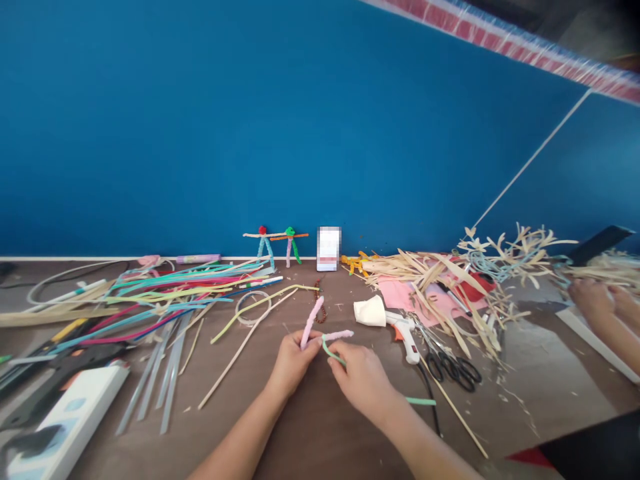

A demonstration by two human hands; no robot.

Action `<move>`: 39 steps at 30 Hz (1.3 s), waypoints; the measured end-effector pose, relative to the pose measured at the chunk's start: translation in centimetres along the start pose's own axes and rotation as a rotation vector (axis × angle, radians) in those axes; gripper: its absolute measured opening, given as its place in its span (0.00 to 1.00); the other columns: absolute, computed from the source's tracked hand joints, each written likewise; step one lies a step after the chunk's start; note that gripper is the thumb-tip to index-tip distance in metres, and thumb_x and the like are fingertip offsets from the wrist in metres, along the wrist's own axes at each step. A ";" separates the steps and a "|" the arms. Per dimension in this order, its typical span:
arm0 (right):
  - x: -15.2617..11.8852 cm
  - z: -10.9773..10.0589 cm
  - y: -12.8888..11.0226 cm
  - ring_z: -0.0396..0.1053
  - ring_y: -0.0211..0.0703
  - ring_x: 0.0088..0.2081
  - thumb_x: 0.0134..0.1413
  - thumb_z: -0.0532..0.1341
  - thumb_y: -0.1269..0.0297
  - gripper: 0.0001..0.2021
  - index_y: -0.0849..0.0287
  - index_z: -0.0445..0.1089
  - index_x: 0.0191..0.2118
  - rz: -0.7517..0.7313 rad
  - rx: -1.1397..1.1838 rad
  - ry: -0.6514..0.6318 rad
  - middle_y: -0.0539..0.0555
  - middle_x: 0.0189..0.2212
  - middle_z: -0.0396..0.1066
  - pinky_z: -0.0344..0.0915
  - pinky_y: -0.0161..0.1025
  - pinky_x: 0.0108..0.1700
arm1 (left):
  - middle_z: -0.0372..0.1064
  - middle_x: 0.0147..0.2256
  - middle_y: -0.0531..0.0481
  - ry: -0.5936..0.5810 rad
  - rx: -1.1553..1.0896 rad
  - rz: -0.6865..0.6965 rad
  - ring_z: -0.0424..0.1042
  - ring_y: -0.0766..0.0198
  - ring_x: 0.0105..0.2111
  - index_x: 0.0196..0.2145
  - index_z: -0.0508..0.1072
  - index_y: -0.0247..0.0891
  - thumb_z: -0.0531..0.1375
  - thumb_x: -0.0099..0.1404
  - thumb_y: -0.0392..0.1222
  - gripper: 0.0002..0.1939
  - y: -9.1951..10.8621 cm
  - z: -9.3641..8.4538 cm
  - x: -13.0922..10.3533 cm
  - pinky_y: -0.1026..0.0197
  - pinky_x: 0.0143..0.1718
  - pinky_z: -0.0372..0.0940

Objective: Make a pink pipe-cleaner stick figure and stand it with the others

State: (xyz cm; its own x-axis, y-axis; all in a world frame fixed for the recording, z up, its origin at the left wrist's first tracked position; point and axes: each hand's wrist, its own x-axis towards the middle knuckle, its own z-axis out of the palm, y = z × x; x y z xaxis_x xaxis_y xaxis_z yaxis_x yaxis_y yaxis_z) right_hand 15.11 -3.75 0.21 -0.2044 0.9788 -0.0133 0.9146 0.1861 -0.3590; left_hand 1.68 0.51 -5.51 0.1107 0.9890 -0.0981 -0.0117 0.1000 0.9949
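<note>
My left hand [294, 360] pinches a lilac pipe cleaner [313, 321] near its bend; one leg points up and the other runs right toward my other hand. Between the fingers of my right hand [361, 373] is a light green pipe cleaner [334, 355], its tip looped around the lilac leg. The green one's far end shows beyond my right wrist. Behind my hands lies a string of brown beads [321, 311]. Two small pipe-cleaner figures, one with a red head [263, 231] and one with a green head [290, 232], stand against the wall.
A glue gun [407, 337] and black-handled scissors [453, 368] lie right. Many coloured pipe cleaners [165, 293] and clear glue sticks [173, 373] spread left, beside a white power strip [75, 420]. Pale strips [425, 270] pile at back right; another person's hands [600, 300] are far right.
</note>
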 end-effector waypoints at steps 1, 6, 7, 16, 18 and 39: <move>0.0 -0.2 -0.1 0.65 0.38 0.30 0.51 0.51 0.67 0.07 0.56 0.65 0.33 -0.015 -0.011 0.001 0.50 0.28 0.69 0.50 0.32 0.30 | 0.59 0.16 0.56 -0.005 0.020 0.013 0.53 0.73 0.16 0.27 0.72 0.31 0.58 0.48 0.45 0.13 0.0 0.0 0.0 0.69 0.19 0.50; 0.2 -1.7 -0.3 0.65 0.38 0.33 0.53 0.49 0.68 0.08 0.57 0.65 0.34 -0.101 -0.031 0.032 0.51 0.31 0.68 0.52 0.32 0.33 | 0.63 0.18 0.54 -0.081 0.086 0.093 0.57 0.70 0.19 0.25 0.73 0.32 0.57 0.49 0.43 0.11 0.0 0.1 -0.3 0.68 0.22 0.53; 0.4 -2.1 -0.2 0.64 0.38 0.33 0.53 0.49 0.68 0.08 0.57 0.65 0.33 -0.113 -0.028 0.039 0.51 0.31 0.67 0.52 0.32 0.34 | 0.63 0.17 0.54 -0.100 0.098 0.101 0.57 0.70 0.19 0.25 0.73 0.32 0.57 0.50 0.42 0.11 0.1 0.1 -0.3 0.68 0.22 0.52; 3.8 -1.9 2.1 0.62 0.34 0.26 0.45 0.55 0.67 0.06 0.60 0.69 0.28 0.004 0.392 -0.070 0.49 0.24 0.67 0.54 0.30 0.28 | 0.65 0.19 0.52 -0.250 0.030 0.101 0.56 0.71 0.19 0.23 0.72 0.31 0.57 0.50 0.42 0.10 0.4 -0.1 -0.4 0.69 0.21 0.51; 4.4 -1.1 2.7 0.59 0.32 0.21 0.44 0.56 0.66 0.06 0.61 0.68 0.26 0.047 0.567 -0.132 0.48 0.19 0.65 0.52 0.29 0.23 | 0.64 0.19 0.52 -0.241 0.000 0.095 0.55 0.72 0.18 0.23 0.72 0.32 0.57 0.51 0.44 0.11 0.3 -0.2 -0.4 0.69 0.20 0.50; 2.4 1.9 1.6 0.47 0.26 0.09 0.50 0.50 0.62 0.11 0.62 0.63 0.25 0.183 0.950 -0.358 0.42 0.10 0.54 0.42 0.26 0.11 | 0.57 0.13 0.58 0.011 -0.275 0.038 0.54 0.74 0.14 0.24 0.68 0.32 0.61 0.47 0.42 0.10 -0.6 0.3 0.0 0.70 0.16 0.52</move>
State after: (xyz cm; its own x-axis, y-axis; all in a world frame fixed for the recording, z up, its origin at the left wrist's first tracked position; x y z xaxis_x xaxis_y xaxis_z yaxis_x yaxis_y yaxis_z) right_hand 15.45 -1.27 -2.13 -0.3236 0.8735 -0.3636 0.3211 -0.2601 -0.9106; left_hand 1.95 0.43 -6.13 0.0943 0.9936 -0.0628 -0.2853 0.0874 0.9544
